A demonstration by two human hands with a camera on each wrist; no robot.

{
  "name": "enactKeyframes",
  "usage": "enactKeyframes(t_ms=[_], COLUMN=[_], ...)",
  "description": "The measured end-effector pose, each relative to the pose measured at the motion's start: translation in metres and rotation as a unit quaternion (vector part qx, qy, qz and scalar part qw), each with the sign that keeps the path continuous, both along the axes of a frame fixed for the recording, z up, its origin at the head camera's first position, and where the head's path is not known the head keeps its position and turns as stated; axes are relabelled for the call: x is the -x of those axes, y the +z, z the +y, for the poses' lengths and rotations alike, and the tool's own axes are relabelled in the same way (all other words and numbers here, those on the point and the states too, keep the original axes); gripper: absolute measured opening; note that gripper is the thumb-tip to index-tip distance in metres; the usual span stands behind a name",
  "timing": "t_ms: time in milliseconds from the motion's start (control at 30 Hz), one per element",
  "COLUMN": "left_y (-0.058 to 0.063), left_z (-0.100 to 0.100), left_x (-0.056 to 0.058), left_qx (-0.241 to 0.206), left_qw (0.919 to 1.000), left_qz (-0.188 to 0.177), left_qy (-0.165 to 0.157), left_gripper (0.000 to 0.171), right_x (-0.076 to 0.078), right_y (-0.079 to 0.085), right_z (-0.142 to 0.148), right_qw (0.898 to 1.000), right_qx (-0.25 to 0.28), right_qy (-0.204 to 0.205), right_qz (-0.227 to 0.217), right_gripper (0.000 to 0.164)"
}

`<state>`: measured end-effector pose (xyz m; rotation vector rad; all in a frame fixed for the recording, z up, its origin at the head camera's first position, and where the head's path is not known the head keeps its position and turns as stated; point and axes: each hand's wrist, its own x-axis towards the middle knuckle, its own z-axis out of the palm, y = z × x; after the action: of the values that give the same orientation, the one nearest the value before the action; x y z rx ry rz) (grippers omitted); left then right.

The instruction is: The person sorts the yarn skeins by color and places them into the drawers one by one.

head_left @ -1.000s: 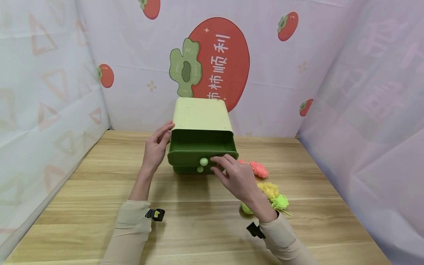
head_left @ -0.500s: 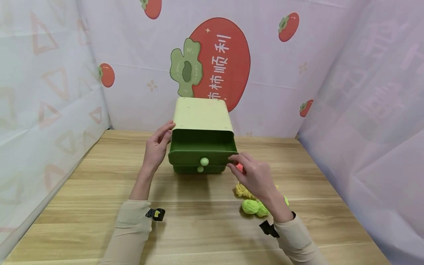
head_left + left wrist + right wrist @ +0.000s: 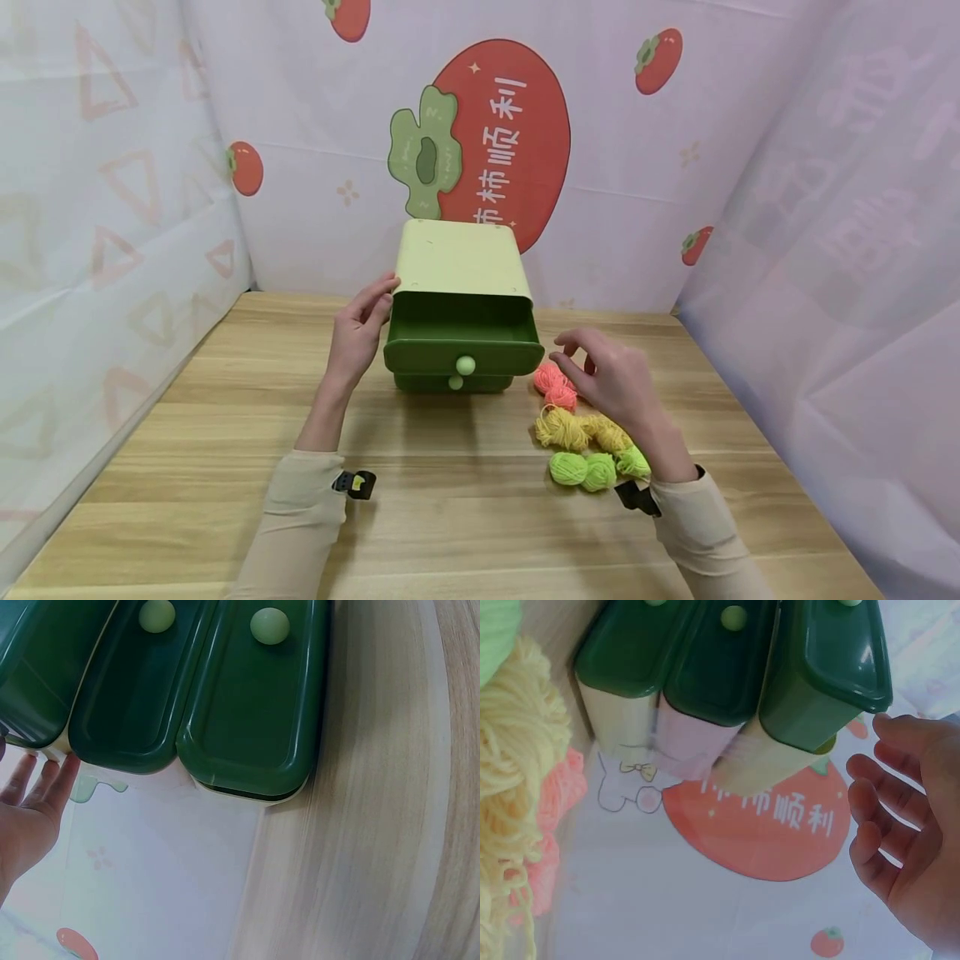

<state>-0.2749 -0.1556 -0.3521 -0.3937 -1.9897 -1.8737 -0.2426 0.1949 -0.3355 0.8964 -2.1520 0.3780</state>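
Observation:
A small drawer cabinet [image 3: 462,258] with a pale green top stands on the wooden table, its dark green top drawer [image 3: 423,358] pulled out. Nothing shows in the visible part of that drawer, which has a round light green knob [image 3: 465,365]. My left hand [image 3: 355,337] rests its fingers against the cabinet's upper left side. To the right of the drawer, my right hand [image 3: 617,379] hovers with loosely bent fingers, holding nothing; the right wrist view shows it apart from the drawer corner. Lower drawers [image 3: 244,697] are pushed in.
Right of the cabinet lie coral yarn [image 3: 555,386], yellow yarn [image 3: 562,429] and lime green yarn [image 3: 581,471], partly under my right forearm. A printed cloth backdrop [image 3: 322,225] stands behind the table, with cloth walls on both sides.
My right hand has moved right, from beside the top drawer's knob past the drawer's right corner, uncovering the yarn. The drawer and my left hand stay about the same.

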Motion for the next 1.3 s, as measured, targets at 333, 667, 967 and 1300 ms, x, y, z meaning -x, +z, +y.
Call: enactKeyframes(t_ms=[333,667,967,1300], left_y=[-0.016,-0.023,-0.02,-0.019], left_z=[-0.004,-0.006,-0.004,-0.005], left_x=[0.014,0.023,0.02,0.018], left_qx=[0.0,-0.002,0.004,0.006], left_qw=[1.0,0.9998,0.9999,0.9999], left_qz=[0.006,0.02,0.016,0.008], left_qy=[-0.001,0.0,0.001,-0.001], left_gripper=[0.037,0.037,0.037,0.036], right_x=[0.024,0.042,0.057,0.067], right_y=[0.005,0.007,-0.007,-0.023], right_z=[0.019,0.029,0.033,0.038], right_qw=[0.994,0.968,0.931,0.915], right_qx=[-0.034,-0.091,-0.161,-0.184], right_qy=[-0.037,-0.082,-0.104,-0.078], right_qz=[-0.1,-0.219,-0.312,-0.351], right_gripper=[0.029,0.039,0.058,0.063])
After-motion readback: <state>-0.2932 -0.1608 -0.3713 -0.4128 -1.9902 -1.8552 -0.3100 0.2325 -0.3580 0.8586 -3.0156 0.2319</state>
